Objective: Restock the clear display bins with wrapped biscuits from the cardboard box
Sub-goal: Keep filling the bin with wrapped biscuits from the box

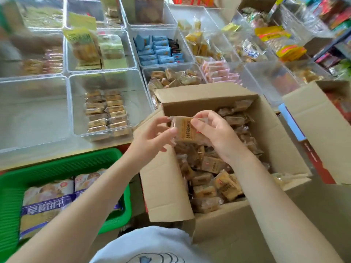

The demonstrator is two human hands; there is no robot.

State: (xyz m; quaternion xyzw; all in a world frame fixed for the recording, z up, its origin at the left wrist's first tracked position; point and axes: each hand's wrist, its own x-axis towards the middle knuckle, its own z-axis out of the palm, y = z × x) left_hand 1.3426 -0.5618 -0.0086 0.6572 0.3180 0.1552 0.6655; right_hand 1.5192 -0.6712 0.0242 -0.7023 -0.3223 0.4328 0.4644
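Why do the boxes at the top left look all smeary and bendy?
Head view: the far-left clear bins are motion-blurred, and the wide lens bows the bin edges near the frame's border; the middle stays sharper, where both hands, left hand and right hand, hold a wrapped biscuit over the cardboard box; soft daylight puts pale glare on the plastic.

Counter (pixel 62 156): pale top with a yellowish front edge, running across the left and middle under the rows of goods.
Shelves (pixel 334 42): dark rails at the upper right, packed with bright packets in red, orange and green.
Basket (pixel 62 164): green plastic with slatted walls, low at the left, just below the counter edge.
Light: soft and even, with glare on the clear plastic.
Floor and walls: hidden.
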